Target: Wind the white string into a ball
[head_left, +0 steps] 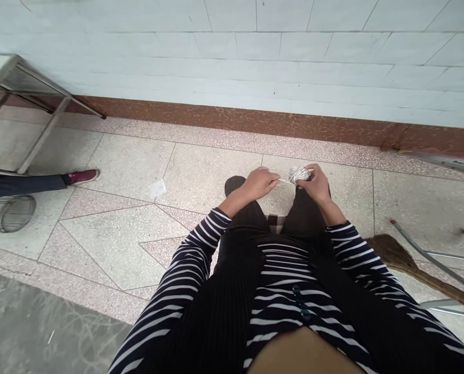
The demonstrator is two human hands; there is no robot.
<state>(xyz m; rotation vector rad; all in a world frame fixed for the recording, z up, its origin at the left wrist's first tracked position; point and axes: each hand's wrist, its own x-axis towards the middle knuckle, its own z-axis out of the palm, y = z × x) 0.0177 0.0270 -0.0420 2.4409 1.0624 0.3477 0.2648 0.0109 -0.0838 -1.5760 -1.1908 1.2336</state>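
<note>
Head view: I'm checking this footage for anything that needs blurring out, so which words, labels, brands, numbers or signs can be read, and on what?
No readable text anywhere.
White stringy bundle in the right hand: no lettering visible.
Maroon shoe: a small pale mark on its side, too small to read.
White scrap on the floor: no print can be made out.
</note>
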